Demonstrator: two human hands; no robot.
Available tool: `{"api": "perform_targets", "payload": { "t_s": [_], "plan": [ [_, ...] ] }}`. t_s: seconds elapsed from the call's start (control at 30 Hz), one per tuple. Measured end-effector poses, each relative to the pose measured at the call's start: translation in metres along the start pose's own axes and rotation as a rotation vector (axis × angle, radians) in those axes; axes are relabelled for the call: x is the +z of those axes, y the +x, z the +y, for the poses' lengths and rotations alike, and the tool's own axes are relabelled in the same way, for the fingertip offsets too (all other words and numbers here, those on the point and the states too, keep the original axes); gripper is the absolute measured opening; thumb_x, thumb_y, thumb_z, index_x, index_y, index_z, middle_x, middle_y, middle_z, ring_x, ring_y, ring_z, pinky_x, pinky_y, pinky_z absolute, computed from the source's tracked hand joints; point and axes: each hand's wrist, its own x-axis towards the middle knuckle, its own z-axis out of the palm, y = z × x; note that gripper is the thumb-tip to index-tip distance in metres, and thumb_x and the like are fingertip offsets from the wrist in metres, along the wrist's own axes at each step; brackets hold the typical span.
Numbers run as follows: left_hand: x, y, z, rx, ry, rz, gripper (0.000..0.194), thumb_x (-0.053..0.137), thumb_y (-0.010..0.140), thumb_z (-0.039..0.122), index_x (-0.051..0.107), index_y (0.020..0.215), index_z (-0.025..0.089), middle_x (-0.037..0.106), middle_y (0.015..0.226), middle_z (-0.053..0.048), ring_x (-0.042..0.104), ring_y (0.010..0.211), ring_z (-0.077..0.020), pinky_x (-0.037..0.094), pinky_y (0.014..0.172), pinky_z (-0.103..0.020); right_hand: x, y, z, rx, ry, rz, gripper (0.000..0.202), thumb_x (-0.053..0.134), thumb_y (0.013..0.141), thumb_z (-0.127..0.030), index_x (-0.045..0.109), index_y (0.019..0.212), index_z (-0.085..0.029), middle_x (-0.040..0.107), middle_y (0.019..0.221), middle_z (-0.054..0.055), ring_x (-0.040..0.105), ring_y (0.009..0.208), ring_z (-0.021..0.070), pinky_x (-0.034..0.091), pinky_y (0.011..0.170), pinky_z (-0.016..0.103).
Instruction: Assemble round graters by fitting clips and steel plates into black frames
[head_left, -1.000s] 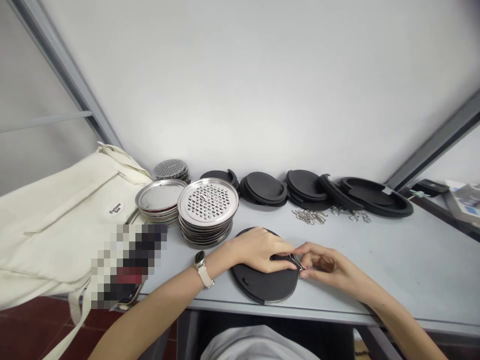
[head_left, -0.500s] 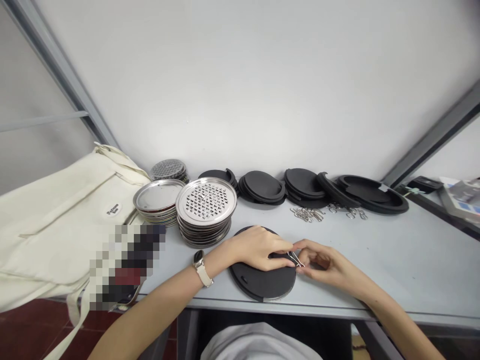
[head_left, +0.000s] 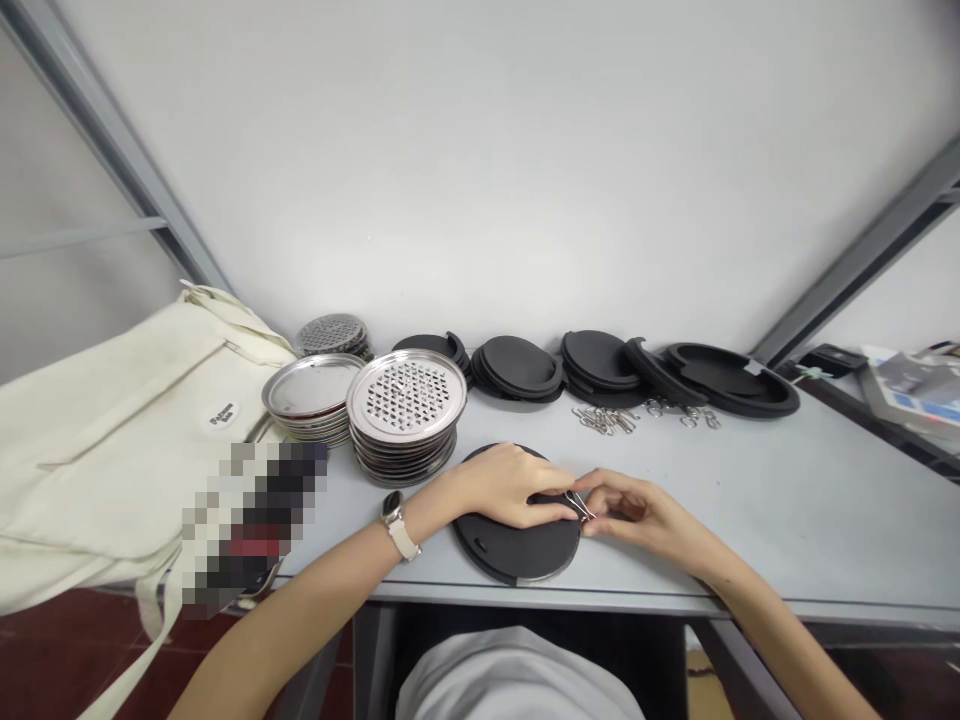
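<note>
A round black disc (head_left: 517,550) lies flat near the table's front edge. My left hand (head_left: 514,487) rests on top of it, its thumb and fingers reaching to a small wire metal clip (head_left: 581,506) at the disc's right edge. From the right, my right hand (head_left: 626,512) pinches the same clip between thumb and fingers. Behind the disc lies a pile of metal clips (head_left: 606,420). A stack of round metal grater plates (head_left: 407,397) stands to the left of the disc.
Plain metal plates (head_left: 313,386) and a smaller grater stack (head_left: 332,334) stand farther left, beside a cream bag (head_left: 135,430). Black discs (head_left: 519,366) and larger black rings (head_left: 735,380) line the wall. A box (head_left: 919,390) is at the far right.
The camera view has shifted slightly, so everything appears a little farther left and higher. Both hands keep nearly the same pose at the clip and disc.
</note>
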Motion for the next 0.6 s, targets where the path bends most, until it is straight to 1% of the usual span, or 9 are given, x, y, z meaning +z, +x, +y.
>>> {"api": "perform_targets", "payload": {
  "t_s": [0.23, 0.33, 0.5, 0.6],
  "plan": [
    [0.0003, -0.0001, 0.0002, 0.009, 0.019, 0.017, 0.023, 0.053, 0.093, 0.042, 0.058, 0.086, 0.021, 0.065, 0.077, 0.0, 0.06, 0.067, -0.0143, 0.029, 0.053, -0.027, 0.0009, -0.0009, -0.0042, -0.003, 0.013, 0.01, 0.039, 0.074, 0.079, -0.044, 0.06, 0.106, -0.02, 0.065, 0.077, 0.0, 0.059, 0.075, 0.017, 0.045, 0.073, 0.029],
    [0.001, -0.0006, 0.0, 0.022, 0.027, 0.029, 0.023, 0.053, 0.094, 0.042, 0.058, 0.086, 0.02, 0.066, 0.078, 0.0, 0.06, 0.068, -0.0139, 0.028, 0.053, -0.027, 0.0009, -0.001, -0.0051, -0.008, 0.023, 0.005, 0.038, 0.074, 0.08, -0.042, 0.059, 0.107, -0.02, 0.064, 0.077, 0.0, 0.059, 0.075, 0.0163, 0.045, 0.072, 0.028],
    [0.0021, -0.0012, 0.0002, 0.036, 0.068, 0.036, 0.024, 0.052, 0.094, 0.043, 0.059, 0.089, 0.02, 0.066, 0.079, 0.001, 0.062, 0.069, -0.0142, 0.03, 0.053, -0.027, 0.0006, 0.0008, -0.0016, -0.015, 0.037, -0.011, 0.036, 0.073, 0.081, -0.039, 0.058, 0.108, -0.02, 0.063, 0.078, -0.001, 0.058, 0.075, 0.0155, 0.044, 0.073, 0.028],
    [0.002, -0.001, 0.0011, 0.02, 0.094, 0.032, 0.025, 0.051, 0.094, 0.044, 0.06, 0.09, 0.02, 0.066, 0.078, 0.0, 0.062, 0.068, -0.0148, 0.03, 0.053, -0.027, 0.0005, 0.0015, 0.0002, -0.015, 0.053, -0.021, 0.035, 0.073, 0.082, -0.037, 0.058, 0.109, -0.02, 0.062, 0.077, -0.002, 0.057, 0.074, 0.0148, 0.044, 0.072, 0.027]
  ]
}}
